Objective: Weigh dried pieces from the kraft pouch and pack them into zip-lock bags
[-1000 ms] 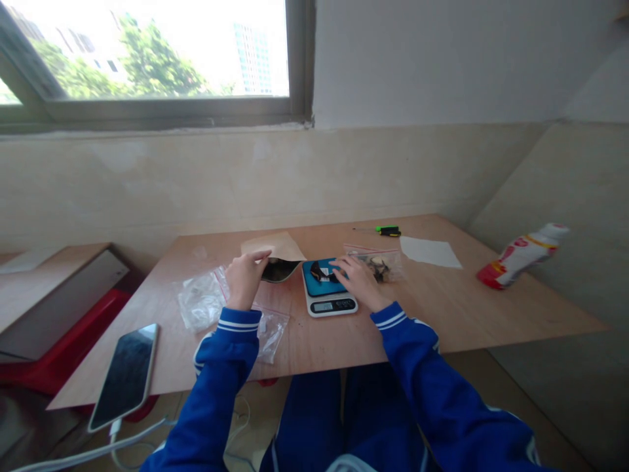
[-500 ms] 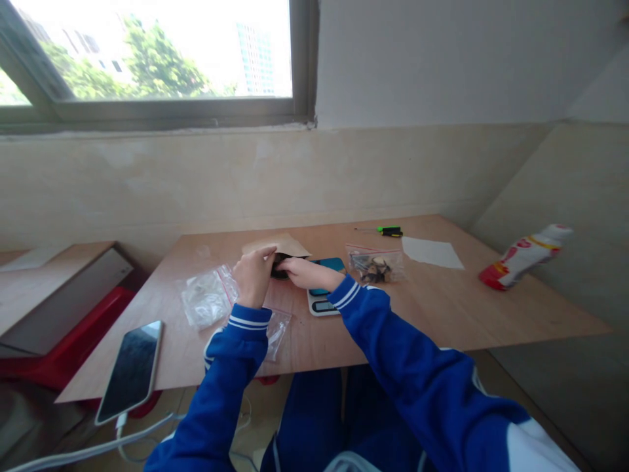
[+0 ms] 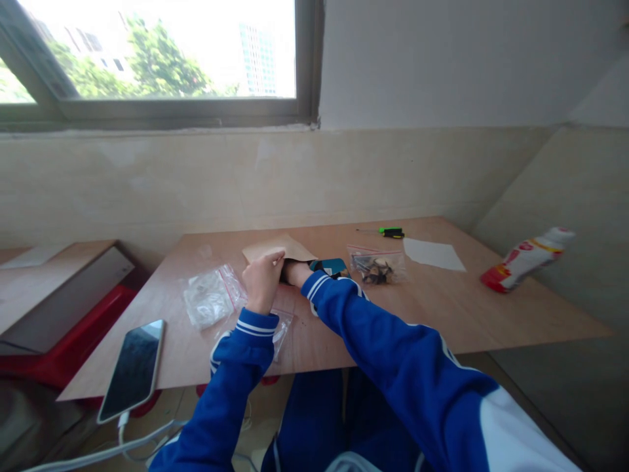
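Note:
My left hand (image 3: 263, 282) holds the mouth of a brown paper pouch (image 3: 280, 248) that lies on the wooden table (image 3: 442, 308). My right hand (image 3: 293, 271) is pushed into that mouth; its fingers are hidden inside, so what they hold cannot be seen. My right forearm crosses over a small scale with a blue top (image 3: 332, 265), covering most of it. A clear zip bag of dark pieces (image 3: 376, 267) lies just right of the scale.
Crumpled clear zip bags (image 3: 211, 298) lie left of my hands. A phone on a cable (image 3: 132, 367) overhangs the table's near left edge. A green-handled screwdriver (image 3: 388, 231), a white sheet (image 3: 432, 254) and a tipped white-and-red bottle (image 3: 525, 258) are to the right.
My right hand left the scale's top, moved left and went deeper into the pouch mouth. My left hand kept hold of the pouch. The dark pieces on the scale are no longer seen.

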`<state>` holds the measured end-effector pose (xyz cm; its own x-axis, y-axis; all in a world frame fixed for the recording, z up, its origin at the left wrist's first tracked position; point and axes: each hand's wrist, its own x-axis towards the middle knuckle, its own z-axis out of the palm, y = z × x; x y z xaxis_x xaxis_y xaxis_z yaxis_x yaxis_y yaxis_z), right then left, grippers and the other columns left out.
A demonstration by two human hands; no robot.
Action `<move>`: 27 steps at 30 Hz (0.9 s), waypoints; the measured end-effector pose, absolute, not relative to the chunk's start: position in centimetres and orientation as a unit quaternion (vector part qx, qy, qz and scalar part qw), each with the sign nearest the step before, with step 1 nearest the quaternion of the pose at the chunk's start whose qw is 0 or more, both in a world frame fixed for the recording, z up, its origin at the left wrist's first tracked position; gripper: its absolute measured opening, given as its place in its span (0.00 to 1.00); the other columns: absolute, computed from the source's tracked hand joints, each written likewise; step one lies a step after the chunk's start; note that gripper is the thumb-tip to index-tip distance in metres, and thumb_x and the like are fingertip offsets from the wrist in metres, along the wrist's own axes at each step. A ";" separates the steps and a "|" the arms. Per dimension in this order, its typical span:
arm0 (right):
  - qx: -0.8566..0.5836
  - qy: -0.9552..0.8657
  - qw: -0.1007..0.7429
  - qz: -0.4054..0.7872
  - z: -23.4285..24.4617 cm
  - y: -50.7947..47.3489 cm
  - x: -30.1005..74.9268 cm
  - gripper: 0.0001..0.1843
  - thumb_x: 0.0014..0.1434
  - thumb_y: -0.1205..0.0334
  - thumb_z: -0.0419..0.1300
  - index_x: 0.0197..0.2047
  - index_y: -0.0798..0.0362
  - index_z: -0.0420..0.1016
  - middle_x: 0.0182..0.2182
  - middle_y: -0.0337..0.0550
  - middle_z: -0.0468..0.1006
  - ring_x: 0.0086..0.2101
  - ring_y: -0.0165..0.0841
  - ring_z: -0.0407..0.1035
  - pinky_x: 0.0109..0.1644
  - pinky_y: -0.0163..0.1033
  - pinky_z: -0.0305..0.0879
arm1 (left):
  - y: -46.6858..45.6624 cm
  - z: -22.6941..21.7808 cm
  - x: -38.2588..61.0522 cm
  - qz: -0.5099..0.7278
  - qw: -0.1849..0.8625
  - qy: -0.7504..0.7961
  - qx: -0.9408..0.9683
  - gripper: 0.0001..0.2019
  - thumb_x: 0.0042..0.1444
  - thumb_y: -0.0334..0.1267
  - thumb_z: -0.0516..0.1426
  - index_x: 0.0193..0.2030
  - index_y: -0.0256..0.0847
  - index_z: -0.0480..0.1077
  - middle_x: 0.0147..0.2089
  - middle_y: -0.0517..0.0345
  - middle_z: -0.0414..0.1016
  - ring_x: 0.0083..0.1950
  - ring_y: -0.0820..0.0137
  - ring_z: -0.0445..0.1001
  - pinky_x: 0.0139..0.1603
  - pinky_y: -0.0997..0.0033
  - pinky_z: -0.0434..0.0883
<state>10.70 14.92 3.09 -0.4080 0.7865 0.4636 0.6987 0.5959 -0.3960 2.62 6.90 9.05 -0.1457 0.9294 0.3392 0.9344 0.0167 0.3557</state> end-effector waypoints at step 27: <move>-0.352 -0.850 0.392 -0.001 8.6 6.3 23.5 0.10 0.64 0.60 0.56 0.44 0.53 0.77 0.37 0.43 0.81 0.37 0.34 0.72 0.42 0.38 0.65 | 7.9 10.0 0.4 -0.279 0.034 -0.733 -0.619 0.15 0.57 0.48 0.55 0.48 0.55 0.77 0.42 0.51 0.82 0.44 0.53 0.78 0.38 0.62 0.70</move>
<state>23.51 6.33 8.58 -0.4439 0.5979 0.6675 0.5991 0.7519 -0.2751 0.44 7.95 9.97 -0.2306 0.8891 0.3954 0.9269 0.0770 0.3674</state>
